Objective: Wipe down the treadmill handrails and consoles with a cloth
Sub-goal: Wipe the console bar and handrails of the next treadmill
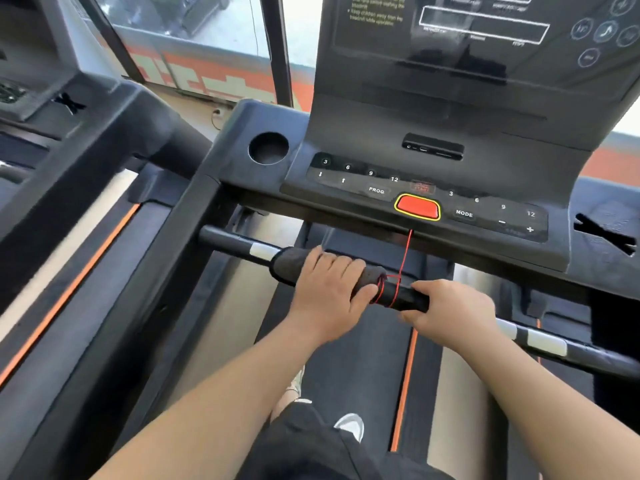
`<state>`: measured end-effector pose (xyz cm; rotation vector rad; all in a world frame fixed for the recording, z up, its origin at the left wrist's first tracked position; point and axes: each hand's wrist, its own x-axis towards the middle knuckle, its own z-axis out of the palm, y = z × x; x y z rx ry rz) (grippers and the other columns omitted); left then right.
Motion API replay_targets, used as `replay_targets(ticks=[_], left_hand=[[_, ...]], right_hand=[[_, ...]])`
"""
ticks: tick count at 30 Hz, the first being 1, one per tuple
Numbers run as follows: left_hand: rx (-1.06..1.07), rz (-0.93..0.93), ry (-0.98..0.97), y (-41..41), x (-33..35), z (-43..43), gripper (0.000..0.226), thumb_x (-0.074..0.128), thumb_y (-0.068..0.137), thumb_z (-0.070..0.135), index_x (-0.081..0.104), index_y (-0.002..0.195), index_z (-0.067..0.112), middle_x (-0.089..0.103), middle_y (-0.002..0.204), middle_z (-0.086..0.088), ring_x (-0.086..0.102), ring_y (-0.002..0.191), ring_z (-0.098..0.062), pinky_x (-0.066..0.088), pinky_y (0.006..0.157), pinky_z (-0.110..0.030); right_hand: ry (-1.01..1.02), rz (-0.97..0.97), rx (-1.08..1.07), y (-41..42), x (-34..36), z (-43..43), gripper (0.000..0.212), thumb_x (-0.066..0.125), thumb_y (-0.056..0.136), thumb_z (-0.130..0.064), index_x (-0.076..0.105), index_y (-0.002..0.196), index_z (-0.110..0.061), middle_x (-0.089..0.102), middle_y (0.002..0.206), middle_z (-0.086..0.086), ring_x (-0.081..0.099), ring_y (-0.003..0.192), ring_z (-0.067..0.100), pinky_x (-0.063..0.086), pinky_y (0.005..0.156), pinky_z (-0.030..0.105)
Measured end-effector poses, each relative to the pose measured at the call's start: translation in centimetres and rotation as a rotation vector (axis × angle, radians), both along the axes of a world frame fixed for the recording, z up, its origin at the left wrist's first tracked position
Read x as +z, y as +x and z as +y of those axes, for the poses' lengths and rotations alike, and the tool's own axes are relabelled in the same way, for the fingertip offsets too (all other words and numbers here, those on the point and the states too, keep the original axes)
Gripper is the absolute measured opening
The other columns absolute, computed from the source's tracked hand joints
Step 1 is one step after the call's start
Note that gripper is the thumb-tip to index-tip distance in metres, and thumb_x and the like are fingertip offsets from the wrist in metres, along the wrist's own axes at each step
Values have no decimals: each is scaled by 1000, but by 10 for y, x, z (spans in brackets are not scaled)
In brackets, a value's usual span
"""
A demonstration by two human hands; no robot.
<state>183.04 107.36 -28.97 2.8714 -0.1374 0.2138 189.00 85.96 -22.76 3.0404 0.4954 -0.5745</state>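
We are looking down at a treadmill console (433,202) whose upright display (485,46) is running off the top edge, its print too blurred for us to read. A neighbouring treadmill (86,140) is filling the left side, smeared and cut off.

Below the console's near edge the handrail (228,239) is crossing the view. Its long axis is sloping from upper left down to lower right, where it is leaving the picture. Its middle stretch is lying hidden under hands and cloth.

The left hand (329,289) is curling over the top of the bar and clamping the dark cloth (287,268) against it, fingertips disappearing over the far side. The cloth is wrapping the bar left of its middle, lengthwise along it, and we are unable to tell how far it is reaching beneath the palm. The right hand (453,313) is gripping the bar just beside it, thumb on top and fingers tucked under.

Between the hands a red cord (403,261) is looping round the bar and rising to the red button (417,206) at the console's near edge.
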Motion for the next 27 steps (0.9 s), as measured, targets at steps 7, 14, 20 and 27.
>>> replay_targets(ticks=[7, 14, 20, 27], left_hand=[[294, -5, 73, -23, -12, 94, 49, 37, 101, 50, 61, 135, 24, 58, 131, -2, 47, 133, -35, 13, 123, -62], [213, -57, -148, -22, -18, -42, 47, 37, 104, 41, 49, 147, 29, 48, 148, 8, 24, 152, -29, 3, 124, -62], [54, -148, 68, -14, -11, 92, 43, 50, 100, 46, 67, 129, 21, 67, 117, -2, 60, 110, -31, 33, 114, -51], [365, -17, 226, 1, 2, 94, 46, 31, 105, 31, 67, 80, 19, 66, 78, -6, 57, 78, -35, 37, 104, -53]], right_hand=[[10, 20, -15, 0, -4, 1, 35, 65, 80, -71, 62, 106, -47, 66, 87, -16, 67, 92, 19, 44, 67, 28], [-12, 21, -6, 1, -3, 0, 30, 66, 80, -68, 63, 100, -46, 65, 81, -16, 66, 85, 17, 50, 66, 27], [-15, 37, -4, 2, -6, 1, 33, 66, 81, -69, 64, 103, -45, 64, 81, -15, 65, 85, 17, 49, 64, 28], [-30, 46, 8, 1, -3, 5, 36, 67, 79, -68, 64, 105, -43, 65, 88, -14, 65, 90, 18, 44, 65, 27]])
